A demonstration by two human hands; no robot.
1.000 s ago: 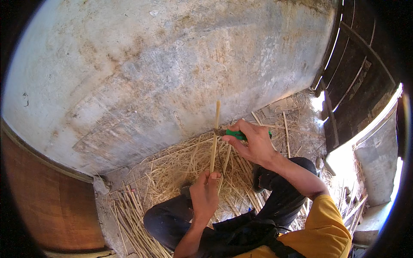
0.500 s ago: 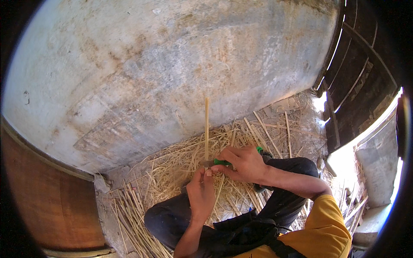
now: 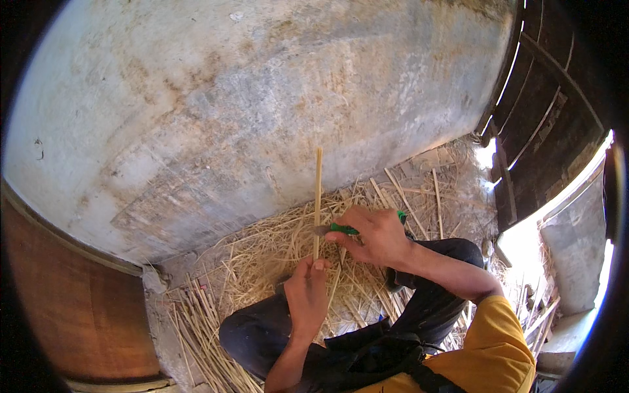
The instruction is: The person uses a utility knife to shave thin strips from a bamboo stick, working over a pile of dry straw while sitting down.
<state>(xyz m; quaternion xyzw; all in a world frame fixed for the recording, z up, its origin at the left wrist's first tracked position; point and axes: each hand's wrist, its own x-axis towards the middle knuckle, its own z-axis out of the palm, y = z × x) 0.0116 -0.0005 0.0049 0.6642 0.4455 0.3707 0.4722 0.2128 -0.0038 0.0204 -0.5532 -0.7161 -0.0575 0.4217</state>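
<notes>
A thin pale strip of split bamboo (image 3: 318, 190) stands upright in front of me, its far end against the wall in view. The lower end is pinched between the thumb and fingers of my left hand (image 3: 306, 293). My right hand (image 3: 379, 237) is wrapped round a knife (image 3: 343, 229) with a green handle, part of which shows beyond the fist. The short blade lies across the strip a little above my left fingertips. Whether it cuts into the strip or only touches it is too small to tell.
My crossed legs (image 3: 259, 324) in dark trousers lie below my hands. Shavings (image 3: 262, 262) cover the floor ahead, with a bundle of cut strips (image 3: 206, 327) at the left. A stained wall (image 3: 262, 118) rises beyond, a brown wooden panel (image 3: 78, 308) at left, dark boards (image 3: 550, 118) at right.
My right hand and the knife have moved up the strip, away from my left fingers. My left hand stays nearly still, and the strip's top has shifted slightly right.
</notes>
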